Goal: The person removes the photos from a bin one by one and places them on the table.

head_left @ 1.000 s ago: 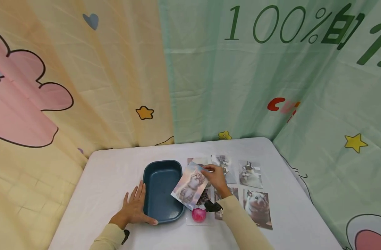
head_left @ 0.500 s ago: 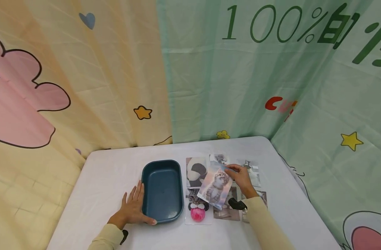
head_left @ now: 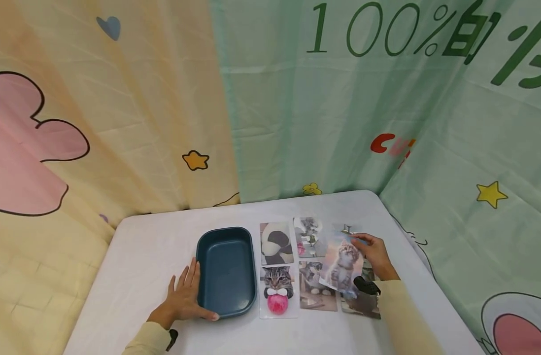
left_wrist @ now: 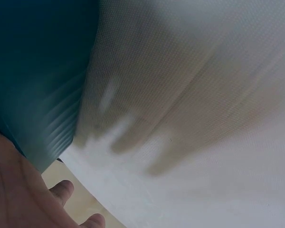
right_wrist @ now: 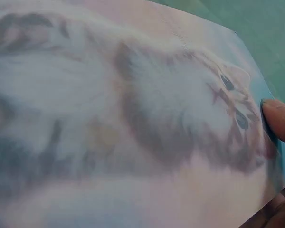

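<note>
My right hand (head_left: 376,254) pinches a kitten photo card (head_left: 342,264) by its top edge, above the right-hand cards on the table. In the right wrist view the thumb presses near the top of the kitten card (right_wrist: 171,104), beside the kitten's head. My left hand (head_left: 184,298) rests with fingers spread against the left side of a dark blue tray (head_left: 226,313), its thumb at the near left corner. In the left wrist view part of that hand (left_wrist: 19,190) shows beside the tray's ribbed outer wall (left_wrist: 52,109).
Right of the tray lie a panda card (head_left: 276,244), a card of a cat with a pink ball (head_left: 277,291), and two grey cat cards (head_left: 310,236). The held card partly covers others, including a brown one (head_left: 361,303). Curtains stand behind the white table (head_left: 155,246).
My right hand has carried the kitten card rightward, from the tray's right edge to over the right-hand cards. The panda card and the pink-ball card are now uncovered. My left hand stays at the tray.
</note>
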The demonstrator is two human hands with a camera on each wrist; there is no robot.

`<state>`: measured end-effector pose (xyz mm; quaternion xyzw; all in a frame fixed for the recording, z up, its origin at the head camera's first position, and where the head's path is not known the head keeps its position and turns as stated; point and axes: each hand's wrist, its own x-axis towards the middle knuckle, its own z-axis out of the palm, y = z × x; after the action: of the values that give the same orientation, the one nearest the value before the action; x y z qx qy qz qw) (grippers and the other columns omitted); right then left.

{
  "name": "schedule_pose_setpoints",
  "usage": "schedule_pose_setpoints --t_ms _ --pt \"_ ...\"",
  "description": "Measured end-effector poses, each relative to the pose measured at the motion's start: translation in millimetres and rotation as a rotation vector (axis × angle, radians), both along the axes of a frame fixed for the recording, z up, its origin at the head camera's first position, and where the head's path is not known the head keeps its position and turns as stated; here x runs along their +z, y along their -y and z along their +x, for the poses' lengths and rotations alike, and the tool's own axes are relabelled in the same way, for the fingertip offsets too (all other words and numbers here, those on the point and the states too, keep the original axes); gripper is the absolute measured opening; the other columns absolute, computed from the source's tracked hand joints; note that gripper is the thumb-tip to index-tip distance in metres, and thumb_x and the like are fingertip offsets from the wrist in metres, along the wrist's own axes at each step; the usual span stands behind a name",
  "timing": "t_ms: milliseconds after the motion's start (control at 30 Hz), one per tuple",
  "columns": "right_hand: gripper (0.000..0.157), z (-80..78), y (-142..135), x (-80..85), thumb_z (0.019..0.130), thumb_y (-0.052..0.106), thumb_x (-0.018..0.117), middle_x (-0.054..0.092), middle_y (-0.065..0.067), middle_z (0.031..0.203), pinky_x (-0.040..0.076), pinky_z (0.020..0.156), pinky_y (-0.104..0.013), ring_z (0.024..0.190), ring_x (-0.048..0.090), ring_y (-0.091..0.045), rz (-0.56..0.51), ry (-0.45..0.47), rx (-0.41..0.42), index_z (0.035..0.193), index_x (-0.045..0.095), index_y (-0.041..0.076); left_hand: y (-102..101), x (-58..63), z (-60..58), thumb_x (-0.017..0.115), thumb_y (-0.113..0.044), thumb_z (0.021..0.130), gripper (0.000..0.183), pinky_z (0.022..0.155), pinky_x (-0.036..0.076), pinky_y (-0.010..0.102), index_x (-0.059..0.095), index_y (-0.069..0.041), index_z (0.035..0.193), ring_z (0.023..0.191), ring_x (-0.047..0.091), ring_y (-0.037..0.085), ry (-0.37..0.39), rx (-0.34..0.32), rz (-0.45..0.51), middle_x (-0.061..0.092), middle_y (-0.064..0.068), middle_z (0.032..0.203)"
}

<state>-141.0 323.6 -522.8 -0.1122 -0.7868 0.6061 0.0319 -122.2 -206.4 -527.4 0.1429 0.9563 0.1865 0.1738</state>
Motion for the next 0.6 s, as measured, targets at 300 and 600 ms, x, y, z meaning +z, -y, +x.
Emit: schedule_pose_setpoints --t_ms 300,600 --pt "0.014 9.5 -70.3 -6.2 0.095 0.026 0.063 0.064 0.013 0.085 0.049 0.059 -0.027 0.069 0.057 -0.005 -0.067 0.121 0.049 0.106 0.068 0.019 -1.7 2.1 0.9 0.08 -0.075 0.046 0.155 0.108 0.0 0.067 0.0 0.008 0.15 0.143 0.004 0.046 0.008 0.002 -0.004 -0.007 0.025 0.158" --pt "0.011 21.8 -120.4 -8.2 0.098 0.023 0.058 0.061 0.01 0.087 0.049 0.062 -0.026 0.074 0.057 -0.005 -0.076 0.2 0.133 0.101 0.068 0.027 -1.4 3.9 2.9 0.083 -0.071 0.047 0.154 0.107 -0.001 0.068 -0.001 0.007 0.15 0.142 0.006 0.048 -0.001 -0.003 0.038 -0.006 0.024 0.159"
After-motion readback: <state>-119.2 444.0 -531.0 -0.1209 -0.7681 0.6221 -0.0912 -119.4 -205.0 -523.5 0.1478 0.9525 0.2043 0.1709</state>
